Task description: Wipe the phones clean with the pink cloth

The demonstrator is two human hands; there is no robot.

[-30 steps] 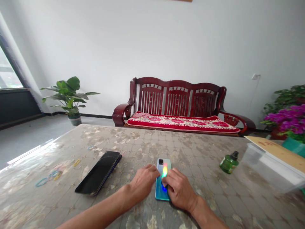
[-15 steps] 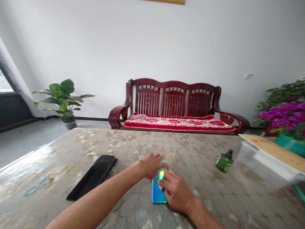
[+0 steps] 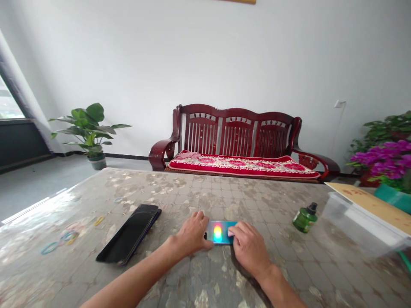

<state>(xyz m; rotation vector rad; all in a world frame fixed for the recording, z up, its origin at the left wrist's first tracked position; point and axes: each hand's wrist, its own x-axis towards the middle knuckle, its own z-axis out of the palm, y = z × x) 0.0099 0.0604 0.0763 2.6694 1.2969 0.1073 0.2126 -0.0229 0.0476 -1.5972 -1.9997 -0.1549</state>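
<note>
A shiny blue phone [image 3: 223,231] lies crosswise between my hands, its back up, with a rainbow glare on it. My left hand [image 3: 194,231] is closed around its left end, thumb at the near edge and fingers at the far edge. The right end is gripped by my right hand [image 3: 248,244], thumb lying on the phone's back and fingers curled. Both ends of the phone are partly hidden by the hands. Left of my left forearm, a large black tablet-like device [image 3: 130,235] rests on the table, tilted diagonally.
Rubber bands [image 3: 61,240] are scattered on the patterned table cover [image 3: 180,192] at left. At right stand a green bottle [image 3: 305,218] and a clear plastic box [image 3: 353,224] with a tan sheet [image 3: 369,205] on top. A wooden bench [image 3: 237,137] is behind the table.
The phone has turned from lengthwise to crosswise. My left hand has moved from its far end to its left end, and my right hand has shifted slightly right. The view has shifted a little.
</note>
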